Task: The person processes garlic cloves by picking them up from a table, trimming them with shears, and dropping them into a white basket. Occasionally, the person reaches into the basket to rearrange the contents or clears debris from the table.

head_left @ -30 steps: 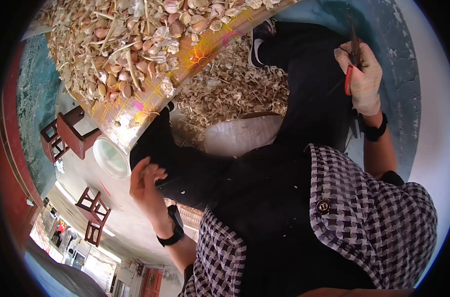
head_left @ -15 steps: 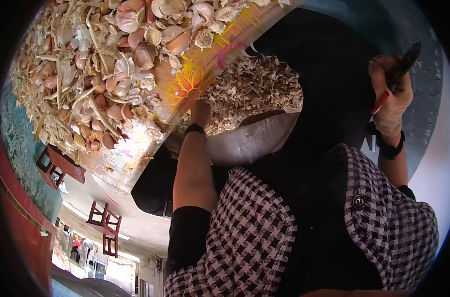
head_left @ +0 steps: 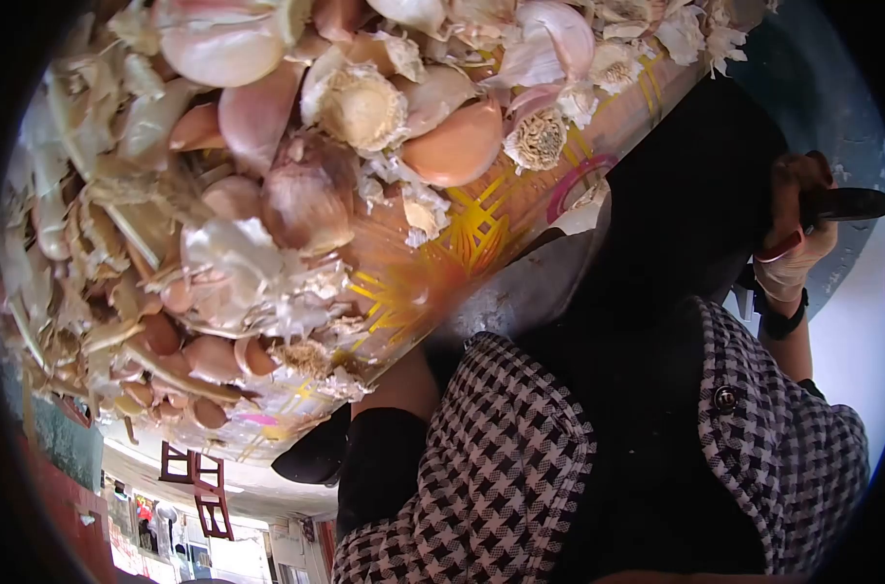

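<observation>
My right hand [head_left: 791,238] is held out at the far right, fingers wrapped around a pair of shears [head_left: 851,204] with dark pointed blades and red handles. The blades point right, away from the table. My left forearm [head_left: 403,389] reaches under the near edge of the tabletop, which hides the left hand. Above it, the table is heaped with garlic: whole bulbs [head_left: 309,190], loose cloves [head_left: 454,144], dry stalks and papery skins. A cut root end [head_left: 537,139] lies near the table edge.
The table cover [head_left: 481,229] has a yellow flower print. Below its edge, part of a metal basin [head_left: 549,282] shows beside my dark-clothed leg [head_left: 686,185]. Dark red stools [head_left: 209,477] stand on the floor at lower left.
The view has shifted closer to the garlic, and the table edge now covers my left hand and most of the basin. The shears have swung from pointing up to pointing right.
</observation>
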A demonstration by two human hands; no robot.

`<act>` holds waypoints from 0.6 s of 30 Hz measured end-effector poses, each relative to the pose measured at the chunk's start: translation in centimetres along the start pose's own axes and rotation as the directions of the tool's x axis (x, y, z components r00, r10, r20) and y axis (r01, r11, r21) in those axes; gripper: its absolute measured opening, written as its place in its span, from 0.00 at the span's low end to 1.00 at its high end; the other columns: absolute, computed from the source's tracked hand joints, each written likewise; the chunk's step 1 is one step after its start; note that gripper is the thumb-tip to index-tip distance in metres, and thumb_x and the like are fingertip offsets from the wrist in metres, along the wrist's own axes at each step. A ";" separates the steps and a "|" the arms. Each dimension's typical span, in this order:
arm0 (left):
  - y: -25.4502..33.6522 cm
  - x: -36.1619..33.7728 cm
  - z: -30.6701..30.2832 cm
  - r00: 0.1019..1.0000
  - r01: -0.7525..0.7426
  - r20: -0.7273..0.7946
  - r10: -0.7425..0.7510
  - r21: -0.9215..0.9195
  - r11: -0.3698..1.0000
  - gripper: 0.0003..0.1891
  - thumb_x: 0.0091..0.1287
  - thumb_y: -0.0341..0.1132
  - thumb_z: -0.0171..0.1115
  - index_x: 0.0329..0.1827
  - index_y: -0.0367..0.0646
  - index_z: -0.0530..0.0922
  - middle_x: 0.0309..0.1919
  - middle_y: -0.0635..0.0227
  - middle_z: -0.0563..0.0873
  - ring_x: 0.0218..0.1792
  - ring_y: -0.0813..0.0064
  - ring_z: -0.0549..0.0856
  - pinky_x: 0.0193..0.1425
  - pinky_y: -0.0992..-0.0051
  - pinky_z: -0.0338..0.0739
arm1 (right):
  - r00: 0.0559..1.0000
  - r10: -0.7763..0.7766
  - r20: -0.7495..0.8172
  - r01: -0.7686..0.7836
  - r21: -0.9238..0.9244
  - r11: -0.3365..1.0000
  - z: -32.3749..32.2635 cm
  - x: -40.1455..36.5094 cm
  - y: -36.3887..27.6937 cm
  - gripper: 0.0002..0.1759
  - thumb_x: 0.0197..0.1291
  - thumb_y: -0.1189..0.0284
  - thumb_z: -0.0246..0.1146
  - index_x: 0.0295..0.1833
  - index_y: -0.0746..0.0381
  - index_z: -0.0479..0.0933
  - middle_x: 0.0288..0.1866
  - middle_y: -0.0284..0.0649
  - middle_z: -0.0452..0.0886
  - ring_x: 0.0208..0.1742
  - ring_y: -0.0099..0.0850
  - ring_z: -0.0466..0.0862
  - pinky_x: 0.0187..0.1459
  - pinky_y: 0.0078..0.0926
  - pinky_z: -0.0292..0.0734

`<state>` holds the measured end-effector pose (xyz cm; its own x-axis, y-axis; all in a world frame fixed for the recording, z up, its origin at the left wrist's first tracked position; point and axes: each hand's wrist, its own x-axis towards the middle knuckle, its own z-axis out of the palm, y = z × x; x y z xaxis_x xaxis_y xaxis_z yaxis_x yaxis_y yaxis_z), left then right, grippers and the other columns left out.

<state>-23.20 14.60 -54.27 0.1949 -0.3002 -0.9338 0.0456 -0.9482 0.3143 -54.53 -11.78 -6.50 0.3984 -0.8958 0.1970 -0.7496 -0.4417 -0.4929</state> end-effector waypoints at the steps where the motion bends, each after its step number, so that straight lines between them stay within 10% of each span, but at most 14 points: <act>1: -0.2 0.4 -0.1 1.000 0.021 0.006 -0.021 -0.026 0.999 0.03 0.64 0.26 0.59 0.36 0.35 0.78 0.29 0.62 0.84 0.27 0.70 0.86 0.29 0.70 0.83 | 1.000 -0.001 0.022 0.002 -0.055 0.998 -0.3 -0.1 0.2 0.20 0.66 0.63 0.60 0.48 0.72 0.78 0.43 0.42 0.81 0.46 0.32 0.81 0.55 0.30 0.71; 8: -0.6 0.9 -0.4 0.997 0.074 0.043 -0.067 -0.188 0.979 0.03 0.65 0.26 0.60 0.38 0.35 0.77 0.29 0.61 0.83 0.28 0.69 0.86 0.32 0.68 0.86 | 0.999 -0.025 -0.020 0.025 -0.005 1.000 -1.3 -2.0 3.7 0.34 0.64 0.49 0.63 0.57 0.72 0.73 0.46 0.45 0.82 0.46 0.33 0.83 0.56 0.31 0.74; 18: 2.2 -6.5 -4.4 0.988 0.040 -0.122 -0.099 -0.413 0.910 0.01 0.65 0.24 0.59 0.37 0.36 0.77 0.28 0.62 0.83 0.26 0.70 0.84 0.34 0.71 0.88 | 0.994 0.078 -0.081 -0.051 0.297 0.953 0.4 -1.3 2.4 0.24 0.62 0.60 0.68 0.50 0.71 0.77 0.45 0.41 0.83 0.44 0.26 0.82 0.50 0.22 0.77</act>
<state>-20.10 14.92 -46.74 0.3071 -0.1899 -0.9325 0.4542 -0.8318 0.3190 -56.60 -11.64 -8.27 0.2945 -0.9285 0.2261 -0.5777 -0.3614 -0.7319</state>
